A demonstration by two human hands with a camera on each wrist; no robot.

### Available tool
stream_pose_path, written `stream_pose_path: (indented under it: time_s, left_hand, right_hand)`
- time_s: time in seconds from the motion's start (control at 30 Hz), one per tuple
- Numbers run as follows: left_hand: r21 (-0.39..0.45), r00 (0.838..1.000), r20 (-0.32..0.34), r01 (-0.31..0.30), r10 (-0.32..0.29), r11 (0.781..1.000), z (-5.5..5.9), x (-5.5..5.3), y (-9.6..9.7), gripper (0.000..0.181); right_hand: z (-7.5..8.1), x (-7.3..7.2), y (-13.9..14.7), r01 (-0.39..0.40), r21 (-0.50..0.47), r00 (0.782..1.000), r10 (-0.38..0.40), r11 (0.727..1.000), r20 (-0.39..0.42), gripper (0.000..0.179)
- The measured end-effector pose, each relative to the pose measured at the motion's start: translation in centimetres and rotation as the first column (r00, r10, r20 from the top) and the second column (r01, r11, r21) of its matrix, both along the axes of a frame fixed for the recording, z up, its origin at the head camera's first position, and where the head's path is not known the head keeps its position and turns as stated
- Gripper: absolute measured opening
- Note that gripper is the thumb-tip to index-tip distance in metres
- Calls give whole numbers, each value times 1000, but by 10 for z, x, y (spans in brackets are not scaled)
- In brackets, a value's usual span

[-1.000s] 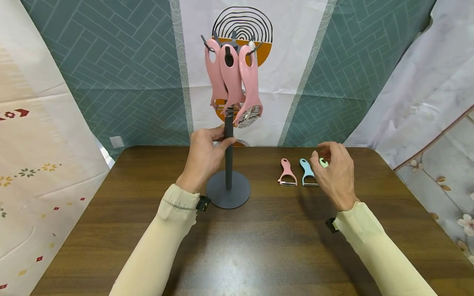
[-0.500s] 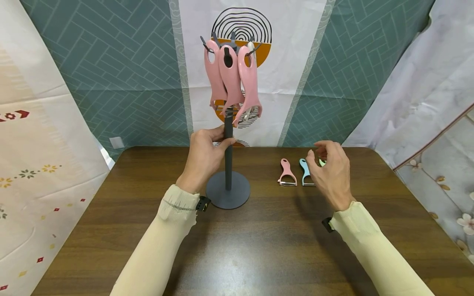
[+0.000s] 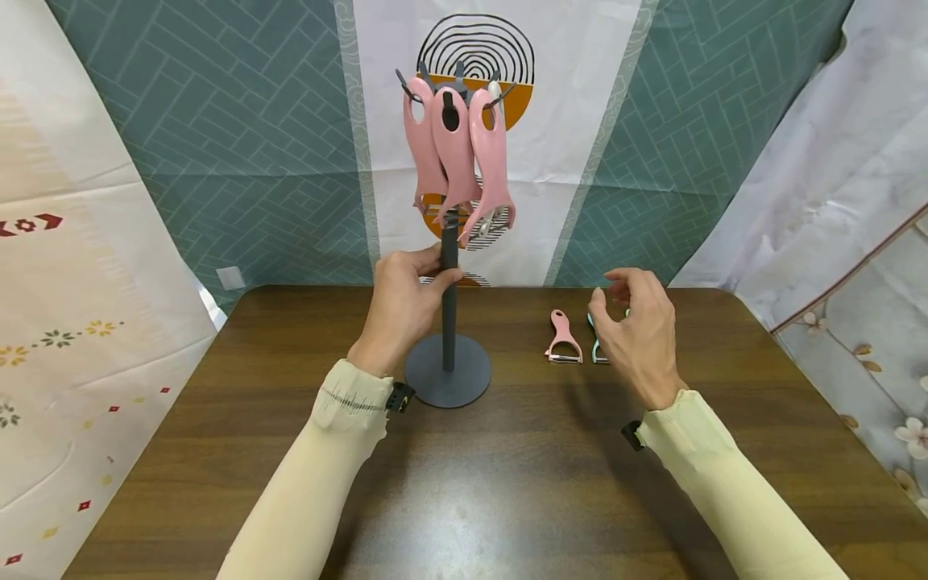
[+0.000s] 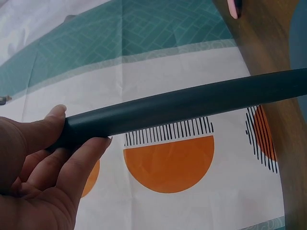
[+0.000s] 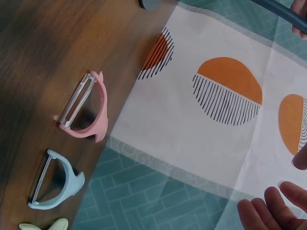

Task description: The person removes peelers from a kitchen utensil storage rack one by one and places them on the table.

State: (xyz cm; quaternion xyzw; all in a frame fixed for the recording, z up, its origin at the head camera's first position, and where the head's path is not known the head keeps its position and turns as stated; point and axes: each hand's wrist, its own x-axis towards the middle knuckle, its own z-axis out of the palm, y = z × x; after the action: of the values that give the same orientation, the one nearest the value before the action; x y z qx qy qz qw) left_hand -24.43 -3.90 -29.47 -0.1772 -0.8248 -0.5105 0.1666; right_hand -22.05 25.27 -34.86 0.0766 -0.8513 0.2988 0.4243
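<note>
My left hand grips the dark grey pole of a hook stand, thumb on one side and fingers on the other. Three pink peelers hang from the stand's front hooks; a white peeler shows partly behind them. To the right, my right hand hovers over the table with fingers loosely bent and a gap to the thumb, holding nothing. Under and beside it lie a pink peeler, a light blue peeler and a light green one, mostly cut off in the right wrist view.
The stand's round base rests on the brown wooden table. A patterned cloth hangs behind the table's back edge, with pale curtains at the sides.
My right hand has drifted left over the peelers on the table, now covering more of the blue and green ones. The left hand keeps its grip on the pole.
</note>
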Motion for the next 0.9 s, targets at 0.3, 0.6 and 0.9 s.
stream_pose_path:
  time_s: [0.3, 0.6, 0.9]
  left_hand:
    - [8, 1000, 6, 8, -8, 1000, -2, -2, 4, 34]
    - [5, 1000, 13, 3, -3, 1000, 0, 1, 1, 35]
    - [-6, 1000, 17, -11, 11, 1000, 2, 2, 3, 32]
  right_hand:
    - [1, 0, 0, 1, 10, 1000, -1, 1000, -11, 22]
    - [4, -1, -3, -26, 17, 999, 27, 1000, -37, 21]
    - [10, 2, -5, -42, -27, 998, 41, 999, -52, 20]
